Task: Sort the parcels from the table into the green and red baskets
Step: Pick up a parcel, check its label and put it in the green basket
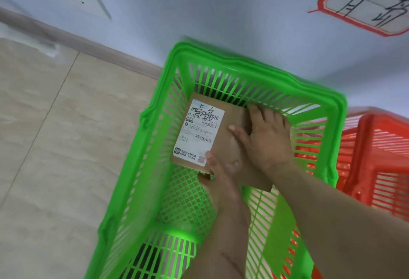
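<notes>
Cardboard parcel (223, 137), one only, sits low inside the green basket (261, 79), label (200, 131) face up, its long axis running from the near right toward the far left wall. Right hand (267, 137) lies flat on top of it with fingers spread and straight. Left hand (218, 168) grips the parcel's near edge, thumb on top beside the label, fingers underneath. One red basket (376, 157) stands just right of the right forearm, touching the green one.
</notes>
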